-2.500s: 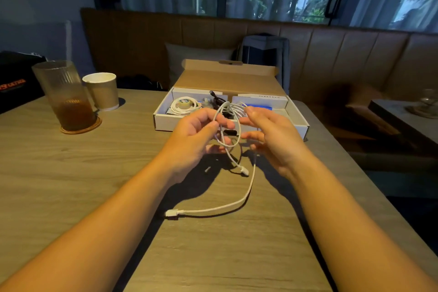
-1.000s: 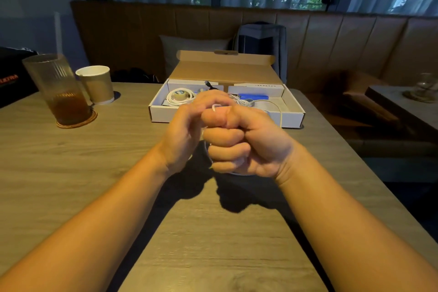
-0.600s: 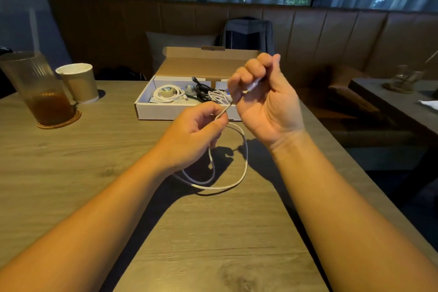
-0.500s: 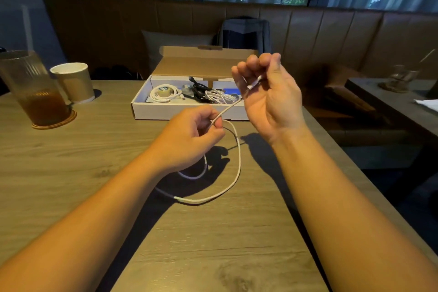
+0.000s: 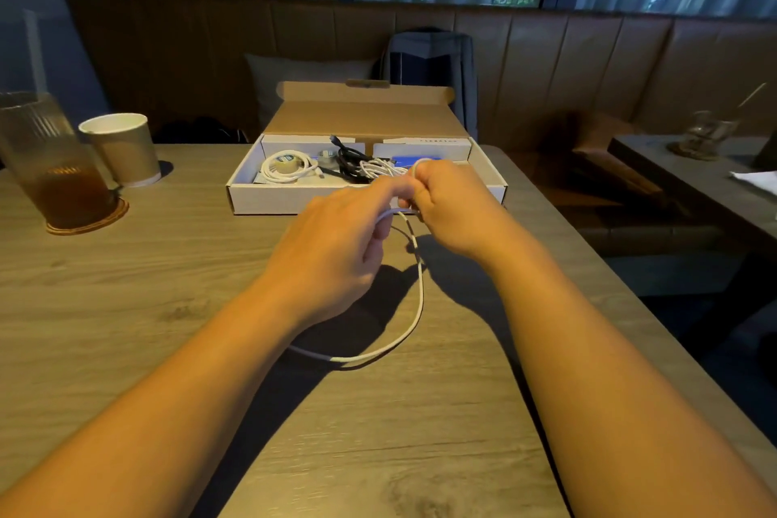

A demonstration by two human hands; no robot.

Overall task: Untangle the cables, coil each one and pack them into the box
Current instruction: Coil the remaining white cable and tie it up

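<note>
A white cable (image 5: 419, 299) hangs in a long loop from both hands down onto the wooden table. My left hand (image 5: 336, 248) pinches it near the top, and my right hand (image 5: 450, 206) is closed on a small loop of it just in front of the box. The open cardboard box (image 5: 269, 200) stands behind the hands. Inside it lie a coiled white cable (image 5: 286, 169), a black cable (image 5: 349, 164) and a bunched white cable (image 5: 380, 168).
A tall glass of brown drink (image 5: 50, 164) on a coaster and a paper cup (image 5: 122, 147) stand at the table's left. A padded bench with a cushion (image 5: 302, 80) and a bag (image 5: 433, 67) runs behind. A second table (image 5: 693, 177) sits to the right.
My right hand has come down from its raised position and met the left hand in front of the box. The hanging loop of white cable has lengthened towards me.
</note>
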